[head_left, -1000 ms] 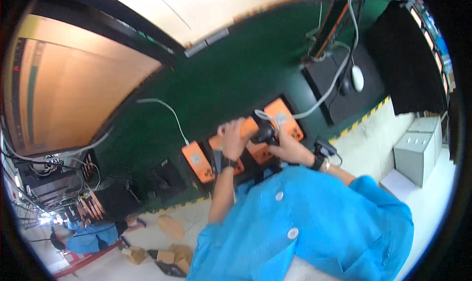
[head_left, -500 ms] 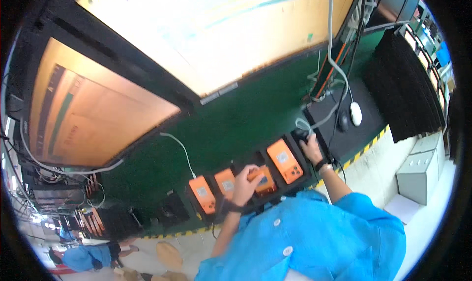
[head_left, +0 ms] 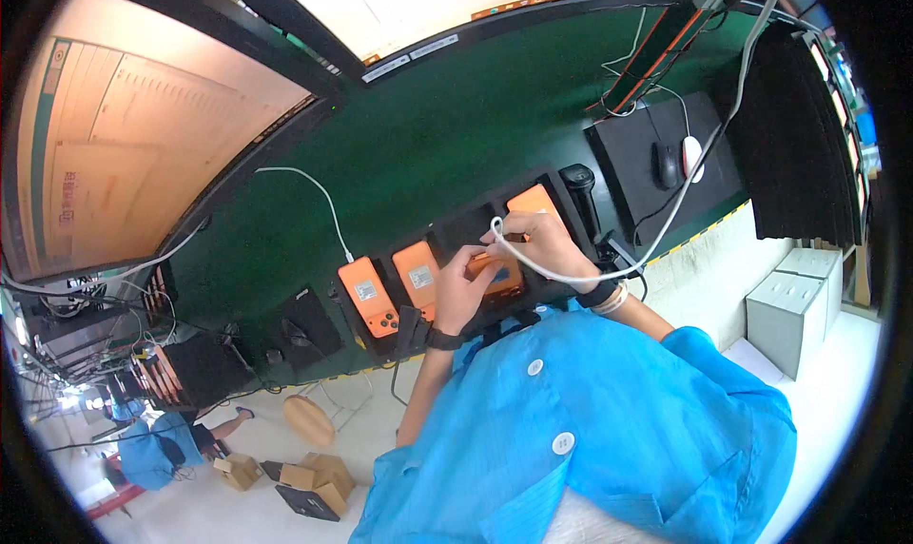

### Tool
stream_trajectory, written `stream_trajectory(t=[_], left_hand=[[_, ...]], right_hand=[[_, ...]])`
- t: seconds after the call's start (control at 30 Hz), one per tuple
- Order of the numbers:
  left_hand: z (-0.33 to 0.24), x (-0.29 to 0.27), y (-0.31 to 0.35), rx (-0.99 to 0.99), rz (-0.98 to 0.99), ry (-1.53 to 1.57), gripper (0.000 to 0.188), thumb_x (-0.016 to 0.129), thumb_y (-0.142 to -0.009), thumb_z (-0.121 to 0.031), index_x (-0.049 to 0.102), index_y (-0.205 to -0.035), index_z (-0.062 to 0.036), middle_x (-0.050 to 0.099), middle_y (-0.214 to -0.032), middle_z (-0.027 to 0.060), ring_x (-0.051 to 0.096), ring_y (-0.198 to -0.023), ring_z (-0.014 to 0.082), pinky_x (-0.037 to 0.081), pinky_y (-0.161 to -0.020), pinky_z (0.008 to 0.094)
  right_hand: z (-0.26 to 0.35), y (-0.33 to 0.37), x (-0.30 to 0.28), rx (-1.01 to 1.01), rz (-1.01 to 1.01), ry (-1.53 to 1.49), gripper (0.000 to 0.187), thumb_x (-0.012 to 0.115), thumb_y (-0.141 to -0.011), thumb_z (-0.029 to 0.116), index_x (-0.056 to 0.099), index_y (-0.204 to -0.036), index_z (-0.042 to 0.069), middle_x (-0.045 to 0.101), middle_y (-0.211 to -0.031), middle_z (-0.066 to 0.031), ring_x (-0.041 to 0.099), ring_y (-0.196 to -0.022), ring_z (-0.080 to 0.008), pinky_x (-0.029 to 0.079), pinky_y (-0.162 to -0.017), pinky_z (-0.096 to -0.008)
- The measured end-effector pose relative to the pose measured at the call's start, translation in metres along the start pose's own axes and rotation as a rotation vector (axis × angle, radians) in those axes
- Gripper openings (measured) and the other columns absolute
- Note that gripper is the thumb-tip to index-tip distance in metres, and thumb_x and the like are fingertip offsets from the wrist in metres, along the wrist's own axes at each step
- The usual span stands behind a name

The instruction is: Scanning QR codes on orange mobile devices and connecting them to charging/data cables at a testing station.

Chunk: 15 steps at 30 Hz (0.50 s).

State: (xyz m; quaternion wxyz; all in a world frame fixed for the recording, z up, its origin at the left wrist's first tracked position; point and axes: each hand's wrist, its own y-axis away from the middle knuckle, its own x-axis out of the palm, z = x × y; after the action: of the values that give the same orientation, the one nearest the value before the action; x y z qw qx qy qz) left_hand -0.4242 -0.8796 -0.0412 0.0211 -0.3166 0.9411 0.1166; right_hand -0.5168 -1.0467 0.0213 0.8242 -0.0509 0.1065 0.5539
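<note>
My left hand (head_left: 463,292) is closed on the edge of an orange phone (head_left: 483,264), held at the work row near my body. Beneath it lies another orange item (head_left: 509,284) with a dark patch, partly covered by my fingers. My right hand (head_left: 544,247) meets the left one, its fingers pinching the looped end of a white cable (head_left: 561,277); the cable's tip is hidden. To the left lie two orange phones with white labels, a cabled phone (head_left: 369,295) and a second phone (head_left: 416,270). Behind my right hand rests a further orange phone (head_left: 533,200).
A black handheld scanner (head_left: 579,190) stands right of the phones. Farther right, a black mouse (head_left: 665,165) and a white mouse (head_left: 693,154) lie on a dark mat. Large monitors (head_left: 152,135) line the back. Cardboard boxes (head_left: 319,482) and a stool (head_left: 309,420) stand on the floor; a person (head_left: 157,449) is beyond.
My right hand has come left from beside the scanner to my left hand, bringing the white cable along. The left hand still grips the phone. The whole view has shifted.
</note>
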Motion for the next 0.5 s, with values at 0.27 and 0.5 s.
stream_trajectory(t=[0.27, 0.5], left_hand=[[-0.005, 0.002, 0.005, 0.015, -0.031, 0.032, 0.026, 0.071, -0.085, -0.015, 0.062, -0.103, 0.0000, 0.069, -0.091, 0.0104, 0.065, -0.085, 0.0152, 0.050, -0.074, 0.0292], [-0.006, 0.003, 0.007, 0.040, -0.052, -0.020, 0.029, 0.071, -0.085, -0.016, 0.061, -0.107, -0.0002, 0.069, -0.094, 0.0117, 0.066, -0.088, 0.0177, 0.050, -0.076, 0.0304]], right_hand=[[-0.004, -0.008, 0.008, -0.026, 0.112, 0.084, 0.022, 0.068, -0.087, 0.020, 0.072, -0.092, -0.001, 0.066, -0.083, -0.0122, 0.062, -0.076, -0.0201, 0.047, -0.067, -0.0317], [0.005, -0.006, 0.014, 0.045, 0.097, 0.175, 0.024, 0.071, -0.084, 0.022, 0.069, -0.084, -0.002, 0.065, -0.081, -0.0115, 0.061, -0.073, -0.0204, 0.046, -0.063, -0.0322]])
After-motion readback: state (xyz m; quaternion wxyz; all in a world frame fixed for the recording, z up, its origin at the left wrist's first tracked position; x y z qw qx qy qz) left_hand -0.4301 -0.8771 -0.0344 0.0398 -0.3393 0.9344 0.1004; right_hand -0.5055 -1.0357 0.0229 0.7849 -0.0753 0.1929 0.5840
